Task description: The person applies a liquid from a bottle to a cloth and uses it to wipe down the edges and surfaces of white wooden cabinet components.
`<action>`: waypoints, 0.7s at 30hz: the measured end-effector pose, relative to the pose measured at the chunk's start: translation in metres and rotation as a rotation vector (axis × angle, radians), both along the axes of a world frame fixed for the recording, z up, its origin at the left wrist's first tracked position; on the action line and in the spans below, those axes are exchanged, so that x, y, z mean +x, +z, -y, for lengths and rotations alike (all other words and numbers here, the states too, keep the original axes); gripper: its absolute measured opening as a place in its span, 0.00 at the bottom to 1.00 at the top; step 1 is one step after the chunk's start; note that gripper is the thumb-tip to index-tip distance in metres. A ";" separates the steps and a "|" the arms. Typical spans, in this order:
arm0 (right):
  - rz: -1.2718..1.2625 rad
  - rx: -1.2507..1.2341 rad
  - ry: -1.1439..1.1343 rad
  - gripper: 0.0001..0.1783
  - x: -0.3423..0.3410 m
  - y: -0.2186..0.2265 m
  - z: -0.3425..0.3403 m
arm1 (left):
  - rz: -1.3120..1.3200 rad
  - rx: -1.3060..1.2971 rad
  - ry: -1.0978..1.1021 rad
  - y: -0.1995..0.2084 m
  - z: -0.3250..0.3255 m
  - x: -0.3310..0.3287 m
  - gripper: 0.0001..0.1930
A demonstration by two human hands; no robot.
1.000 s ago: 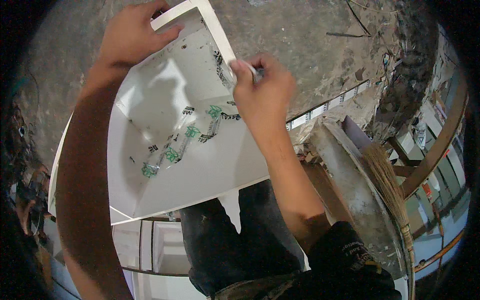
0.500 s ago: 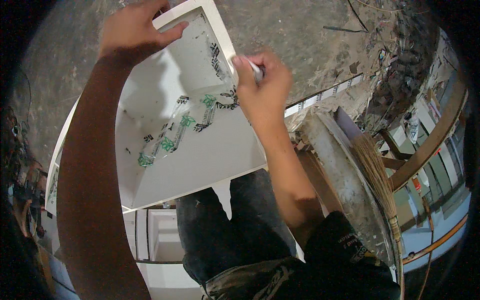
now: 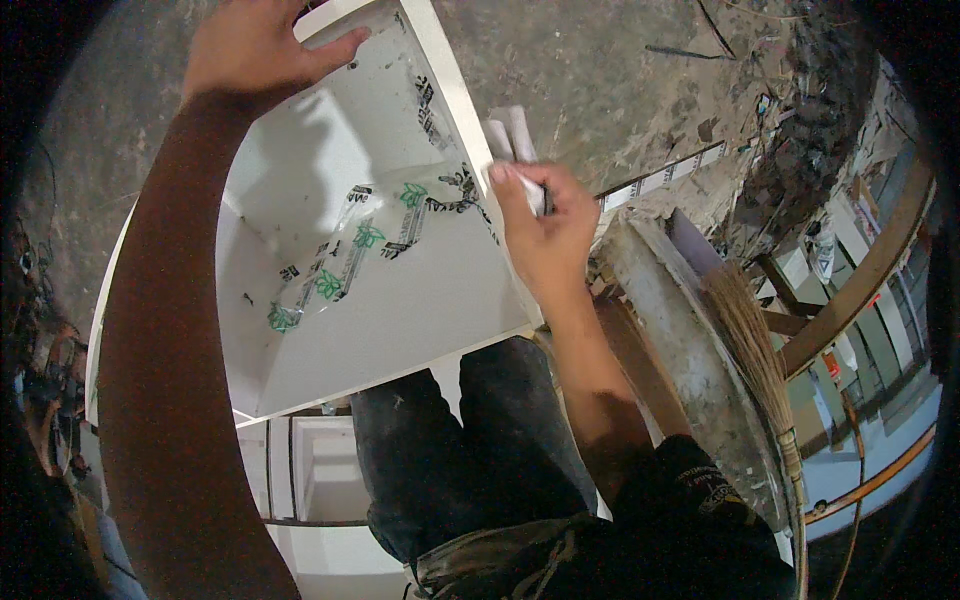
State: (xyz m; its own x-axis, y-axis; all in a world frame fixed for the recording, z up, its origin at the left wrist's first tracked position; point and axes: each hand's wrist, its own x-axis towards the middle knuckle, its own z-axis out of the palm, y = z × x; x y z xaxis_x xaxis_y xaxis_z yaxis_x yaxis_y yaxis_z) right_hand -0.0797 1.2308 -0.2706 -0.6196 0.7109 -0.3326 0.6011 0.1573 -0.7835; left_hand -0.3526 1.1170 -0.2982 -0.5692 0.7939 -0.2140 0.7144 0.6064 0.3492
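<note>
A white open box-like cabinet piece [image 3: 400, 320] is tilted up in front of me, with a strip of clear printed tape [image 3: 350, 255] stuck across its inside. My left hand [image 3: 255, 45] grips its top far edge. My right hand [image 3: 540, 225] rests at the piece's right edge, fingers closed on a small white tube-like thing [image 3: 515, 150] with a dark part; I cannot tell what it is. My dark trousers [image 3: 470, 450] show below the piece.
A rough grey concrete surface [image 3: 600, 70] lies beyond. To the right stand a dirty grey bucket-like tub [image 3: 680, 340], a straw broom [image 3: 755, 350] and wooden frame pieces [image 3: 860, 280]. White shelf parts [image 3: 300, 470] lie below left.
The white piece has tipped and shifted right and upward in view. My right hand slid along its right edge, and my left hand stayed on the top edge.
</note>
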 end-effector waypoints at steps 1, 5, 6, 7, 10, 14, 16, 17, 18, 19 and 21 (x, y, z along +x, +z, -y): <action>-0.001 -0.001 -0.002 0.06 0.012 0.003 0.002 | 0.023 -0.008 0.011 0.000 -0.002 0.001 0.26; 0.008 -0.017 -0.055 0.07 0.022 0.008 0.007 | 0.024 0.011 0.001 0.002 -0.001 -0.002 0.23; 0.008 -0.045 -0.083 0.07 0.012 0.011 0.007 | 0.096 -0.014 0.032 0.013 -0.008 -0.004 0.22; 0.009 -0.073 -0.111 0.07 -0.001 0.013 0.006 | 0.167 -0.039 0.064 0.017 -0.012 -0.005 0.20; 0.042 -0.125 -0.135 0.06 -0.025 0.005 -0.002 | 0.079 0.070 0.030 0.014 -0.011 -0.003 0.18; 0.102 -0.018 -0.031 0.08 -0.003 0.008 -0.001 | 0.150 0.049 0.075 0.017 -0.009 -0.003 0.19; 0.018 -0.083 -0.080 0.09 0.003 0.003 0.003 | 0.158 0.036 0.084 0.022 -0.008 -0.004 0.19; -0.018 -0.106 -0.109 0.09 0.004 0.001 0.004 | 0.116 0.054 0.073 0.022 -0.011 -0.001 0.19; 0.028 -0.106 -0.107 0.09 -0.011 0.004 0.002 | 0.069 0.065 0.061 0.024 -0.014 0.004 0.18; 0.075 -0.106 -0.106 0.09 -0.030 0.005 -0.004 | 0.021 0.076 0.049 0.025 -0.015 0.007 0.18; 0.079 -0.087 -0.075 0.09 -0.041 0.005 -0.008 | 0.037 0.104 0.024 0.015 -0.011 0.001 0.18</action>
